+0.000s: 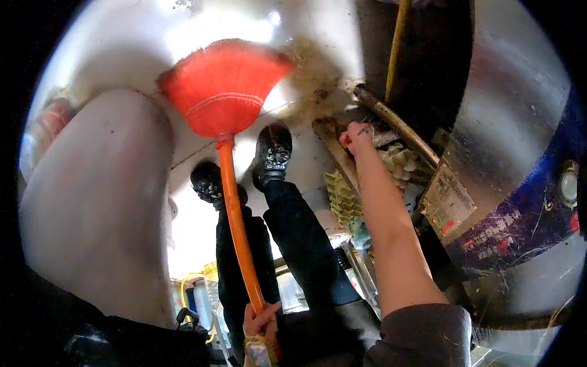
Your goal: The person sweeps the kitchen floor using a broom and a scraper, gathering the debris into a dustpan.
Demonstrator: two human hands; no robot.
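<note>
Our left hand [262,321] holds the broom [230,183], its red brush [226,88] ahead of our shoes [274,147]. Our right hand [358,136] is curled beside a long bar [337,150]; we can't tell if it holds anything. We think we're reaching down low; the next move calls for a steady broom.

Left hand [262,320] wrapped around the orange handle [233,214] of a red broom [225,110], bristles [221,70] fanned over pale floor [304,174]. Right hand [358,136] curled beside a grimy bar [338,150]; whether it grips anything, I can't tell. Dark shoes [274,147] near the broom.
</note>
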